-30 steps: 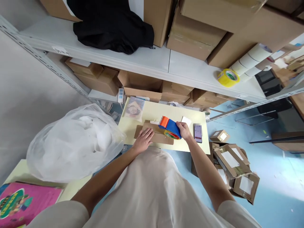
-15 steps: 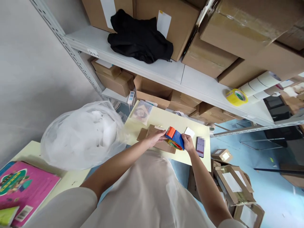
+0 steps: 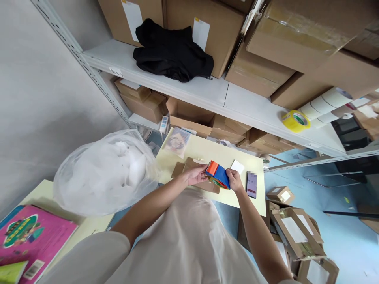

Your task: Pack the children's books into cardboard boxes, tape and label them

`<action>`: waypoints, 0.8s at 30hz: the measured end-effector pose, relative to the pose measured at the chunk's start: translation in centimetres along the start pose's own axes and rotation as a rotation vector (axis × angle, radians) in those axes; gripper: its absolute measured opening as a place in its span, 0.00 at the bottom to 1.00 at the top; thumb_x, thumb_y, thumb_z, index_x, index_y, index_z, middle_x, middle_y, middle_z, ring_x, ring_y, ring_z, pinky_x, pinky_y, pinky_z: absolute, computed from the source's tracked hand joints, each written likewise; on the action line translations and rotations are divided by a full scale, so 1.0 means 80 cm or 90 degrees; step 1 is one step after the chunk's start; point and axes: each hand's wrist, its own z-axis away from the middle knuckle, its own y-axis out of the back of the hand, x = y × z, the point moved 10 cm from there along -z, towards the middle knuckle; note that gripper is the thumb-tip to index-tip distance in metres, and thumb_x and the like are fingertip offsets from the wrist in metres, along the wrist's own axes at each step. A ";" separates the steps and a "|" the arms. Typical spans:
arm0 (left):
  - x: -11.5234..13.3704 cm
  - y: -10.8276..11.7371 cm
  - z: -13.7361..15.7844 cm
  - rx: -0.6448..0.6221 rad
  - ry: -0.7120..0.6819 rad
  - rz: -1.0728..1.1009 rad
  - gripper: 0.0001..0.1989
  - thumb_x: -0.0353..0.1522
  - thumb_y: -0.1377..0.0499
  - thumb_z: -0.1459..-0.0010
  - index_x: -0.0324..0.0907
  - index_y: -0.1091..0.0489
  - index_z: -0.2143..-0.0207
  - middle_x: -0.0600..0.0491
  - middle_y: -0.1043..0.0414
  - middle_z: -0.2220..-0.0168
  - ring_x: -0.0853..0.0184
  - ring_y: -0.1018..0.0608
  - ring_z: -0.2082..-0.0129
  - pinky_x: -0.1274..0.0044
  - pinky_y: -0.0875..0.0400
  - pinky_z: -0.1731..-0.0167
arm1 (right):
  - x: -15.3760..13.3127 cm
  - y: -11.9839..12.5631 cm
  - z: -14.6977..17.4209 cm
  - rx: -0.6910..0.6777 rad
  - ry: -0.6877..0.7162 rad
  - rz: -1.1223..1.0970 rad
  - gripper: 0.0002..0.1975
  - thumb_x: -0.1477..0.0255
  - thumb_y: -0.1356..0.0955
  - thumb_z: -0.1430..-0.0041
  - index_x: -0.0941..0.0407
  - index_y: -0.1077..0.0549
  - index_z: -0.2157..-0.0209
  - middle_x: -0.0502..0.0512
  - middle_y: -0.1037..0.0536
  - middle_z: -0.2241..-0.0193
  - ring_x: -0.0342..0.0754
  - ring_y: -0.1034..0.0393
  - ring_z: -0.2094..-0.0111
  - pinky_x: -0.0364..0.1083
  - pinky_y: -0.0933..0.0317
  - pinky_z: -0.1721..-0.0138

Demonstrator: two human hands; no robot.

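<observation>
A tape dispenser (image 3: 221,176), blue with an orange front part and a tape roll beneath, is held above the table. My right hand (image 3: 235,180) is closed around its blue rear end. At the orange end is my left hand (image 3: 196,174), palm partly turned up, thumb and fingers apart, fingertips close to the dispenser's front edge; whether they touch it I cannot tell. Under the hands lies a flat brown cardboard piece (image 3: 211,187) on the pale yellow table (image 3: 204,146). A white card (image 3: 237,166) and a phone (image 3: 251,184) lie to the right.
A clear bag of white padding (image 3: 103,173) stands at left, near a pink book (image 3: 35,240). Beyond the table, a shelf (image 3: 251,104) carries boxes, a black garment (image 3: 174,51) and a yellow tape roll (image 3: 296,120). Cardboard boxes (image 3: 296,232) pile up on the floor at right.
My left hand has opened somewhat and turned its palm up at the dispenser's orange end. My right hand keeps its hold. The view has shifted slightly.
</observation>
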 end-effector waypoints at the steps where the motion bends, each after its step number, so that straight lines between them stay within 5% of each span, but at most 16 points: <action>1: -0.001 0.003 0.000 0.006 0.003 0.023 0.05 0.31 0.36 0.46 0.40 0.30 0.69 0.56 0.25 0.72 0.73 0.23 0.72 0.78 0.31 0.63 | 0.001 -0.001 -0.001 -0.002 -0.002 0.000 0.25 0.50 0.42 0.43 0.53 0.49 0.83 0.44 0.50 0.85 0.40 0.55 0.82 0.42 0.56 0.81; 6: -0.001 0.013 0.009 0.017 0.022 0.079 0.03 0.29 0.41 0.44 0.39 0.29 0.70 0.53 0.24 0.72 0.70 0.22 0.70 0.76 0.31 0.63 | 0.006 -0.004 -0.004 -0.015 -0.005 -0.007 0.25 0.51 0.41 0.43 0.53 0.48 0.83 0.44 0.49 0.84 0.40 0.55 0.81 0.42 0.56 0.80; 11: 0.015 0.006 0.023 -0.033 0.005 0.024 0.19 0.44 0.46 0.42 0.37 0.26 0.67 0.46 0.22 0.67 0.64 0.21 0.66 0.73 0.30 0.63 | 0.006 -0.003 -0.002 -0.011 -0.003 -0.012 0.25 0.50 0.42 0.43 0.53 0.47 0.83 0.44 0.49 0.85 0.40 0.55 0.82 0.42 0.55 0.80; 15: 0.046 0.025 0.026 0.105 -0.112 -0.227 0.11 0.39 0.38 0.49 0.39 0.25 0.69 0.51 0.23 0.71 0.67 0.22 0.70 0.77 0.30 0.65 | -0.001 -0.005 0.000 -0.024 0.017 0.010 0.25 0.50 0.41 0.43 0.54 0.46 0.84 0.44 0.48 0.85 0.40 0.54 0.81 0.42 0.54 0.80; 18: 0.060 0.024 0.031 0.137 -0.185 -0.373 0.06 0.34 0.40 0.48 0.42 0.25 0.74 0.54 0.23 0.73 0.68 0.23 0.72 0.76 0.29 0.67 | -0.011 -0.007 0.001 -0.031 0.028 0.050 0.25 0.51 0.42 0.42 0.54 0.45 0.84 0.45 0.47 0.85 0.40 0.53 0.81 0.42 0.54 0.80; 24: 0.076 0.068 0.059 0.235 -0.211 -0.456 0.10 0.38 0.39 0.49 0.40 0.27 0.77 0.55 0.27 0.79 0.71 0.27 0.80 0.78 0.31 0.74 | -0.044 -0.018 0.008 -0.046 0.067 0.197 0.24 0.55 0.42 0.40 0.53 0.45 0.84 0.46 0.45 0.87 0.41 0.51 0.82 0.43 0.54 0.79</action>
